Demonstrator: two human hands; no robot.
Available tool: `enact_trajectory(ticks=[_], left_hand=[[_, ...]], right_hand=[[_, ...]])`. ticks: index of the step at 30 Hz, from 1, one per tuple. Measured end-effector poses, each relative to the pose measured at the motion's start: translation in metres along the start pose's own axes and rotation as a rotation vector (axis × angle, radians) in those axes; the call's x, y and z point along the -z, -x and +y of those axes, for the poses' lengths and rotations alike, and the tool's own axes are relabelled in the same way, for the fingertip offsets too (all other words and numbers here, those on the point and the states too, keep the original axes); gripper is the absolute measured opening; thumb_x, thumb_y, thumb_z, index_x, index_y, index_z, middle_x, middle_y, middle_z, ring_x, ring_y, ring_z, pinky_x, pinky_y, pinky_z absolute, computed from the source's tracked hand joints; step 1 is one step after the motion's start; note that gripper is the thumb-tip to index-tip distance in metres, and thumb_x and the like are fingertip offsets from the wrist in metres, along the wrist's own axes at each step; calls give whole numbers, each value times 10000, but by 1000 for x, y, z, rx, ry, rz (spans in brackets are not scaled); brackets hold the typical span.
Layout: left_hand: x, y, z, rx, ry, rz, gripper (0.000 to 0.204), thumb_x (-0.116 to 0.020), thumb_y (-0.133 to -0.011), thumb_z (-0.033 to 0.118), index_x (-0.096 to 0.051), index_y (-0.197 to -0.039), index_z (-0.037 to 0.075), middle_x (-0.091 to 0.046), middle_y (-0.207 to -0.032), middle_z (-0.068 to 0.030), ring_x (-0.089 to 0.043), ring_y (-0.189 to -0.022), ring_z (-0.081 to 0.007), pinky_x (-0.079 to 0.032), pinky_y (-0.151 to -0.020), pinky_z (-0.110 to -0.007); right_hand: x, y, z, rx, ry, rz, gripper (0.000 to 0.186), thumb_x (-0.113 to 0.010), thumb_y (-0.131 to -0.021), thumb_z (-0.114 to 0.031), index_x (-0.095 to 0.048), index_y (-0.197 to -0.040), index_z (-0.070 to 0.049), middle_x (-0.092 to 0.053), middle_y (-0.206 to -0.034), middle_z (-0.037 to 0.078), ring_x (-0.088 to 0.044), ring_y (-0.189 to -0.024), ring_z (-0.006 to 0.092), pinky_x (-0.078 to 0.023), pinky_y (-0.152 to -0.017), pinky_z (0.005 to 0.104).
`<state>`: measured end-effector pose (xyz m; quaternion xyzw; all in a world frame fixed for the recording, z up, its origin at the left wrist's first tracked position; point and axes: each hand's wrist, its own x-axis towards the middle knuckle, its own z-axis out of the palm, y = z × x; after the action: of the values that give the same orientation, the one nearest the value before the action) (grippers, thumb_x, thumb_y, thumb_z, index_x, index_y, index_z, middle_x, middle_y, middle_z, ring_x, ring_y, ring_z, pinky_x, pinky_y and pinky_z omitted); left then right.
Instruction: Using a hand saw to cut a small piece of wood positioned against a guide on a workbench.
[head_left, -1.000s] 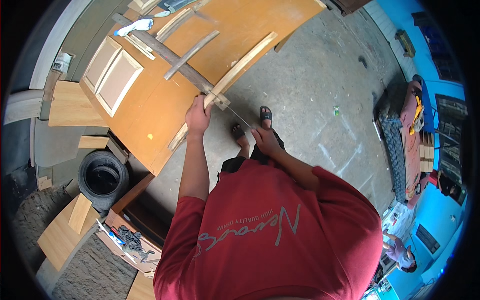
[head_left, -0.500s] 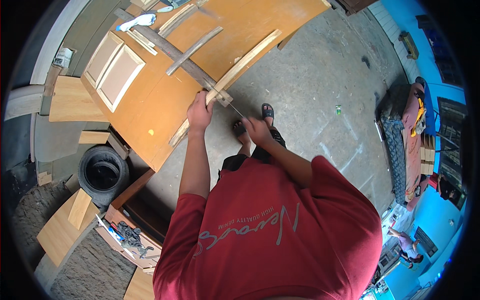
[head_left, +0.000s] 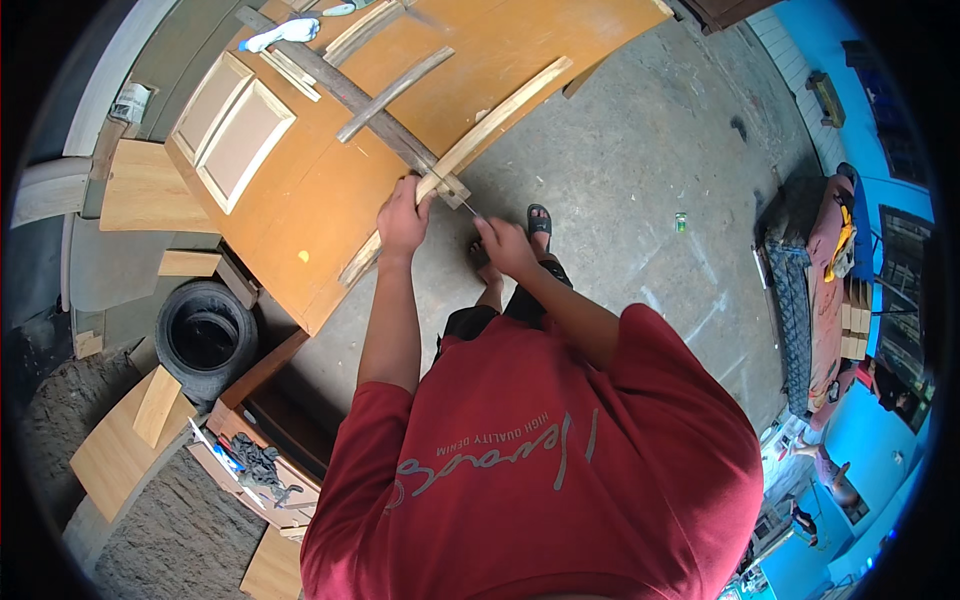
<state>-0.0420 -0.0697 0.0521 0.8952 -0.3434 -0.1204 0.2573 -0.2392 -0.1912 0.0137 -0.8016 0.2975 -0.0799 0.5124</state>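
My left hand (head_left: 403,218) is closed around a long pale wooden strip (head_left: 508,112), pressing it across the end of a dark wooden beam (head_left: 350,95) at the table's edge. My right hand (head_left: 507,246) is closed on a tool with a thin metal blade (head_left: 468,206), which looks like a hand saw; its handle is hidden in the fist. The blade meets the strip just right of my left fingers. A shorter weathered stick (head_left: 398,92) lies across the beam farther back.
The orange tabletop (head_left: 330,190) also bears two framed panels (head_left: 245,145), several thin strips and a white bottle-like item (head_left: 282,36). Tyres (head_left: 206,340) stand at left beside loose boards (head_left: 130,440). A cabinet (head_left: 268,375) is near my left side. Cushions (head_left: 822,290) are piled at right.
My right hand has moved up and left toward the strip, so less of the blade shows. My left hand keeps its hold on the strip. The whole view has shifted slightly.
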Motion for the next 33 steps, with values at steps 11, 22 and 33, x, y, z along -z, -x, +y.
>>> enact_trajectory(ticks=[11,22,33], left_hand=[[-4,-2,1,-47,2,12,320,-702,-1000,345,-598,-1193,111,-678,-1122,-141,-684,-1049,-405,-550,-857,-515],[-2,1,-4,-28,-14,24,327,-698,-1007,349,-589,-1198,107,-690,-1142,-146,-683,-1081,-402,-545,-892,-507],[-5,2,-4,-27,8,48,325,-679,-1022,375,-585,-1178,106,-693,-1143,-150,-679,-1083,-410,-547,-879,-509]], right_hand=[[-12,-27,-13,47,25,30,434,-582,-1087,-390,-689,-937,3,-665,-796,295,-658,-794,538,-504,-729,615],[34,62,31,74,8,-46,340,-573,-1092,-326,-666,-976,-20,-687,-904,264,-653,-856,529,-497,-730,565],[5,-19,-4,36,25,-63,439,-588,-1091,-367,-663,-894,18,-658,-831,308,-643,-833,549,-488,-724,608]])
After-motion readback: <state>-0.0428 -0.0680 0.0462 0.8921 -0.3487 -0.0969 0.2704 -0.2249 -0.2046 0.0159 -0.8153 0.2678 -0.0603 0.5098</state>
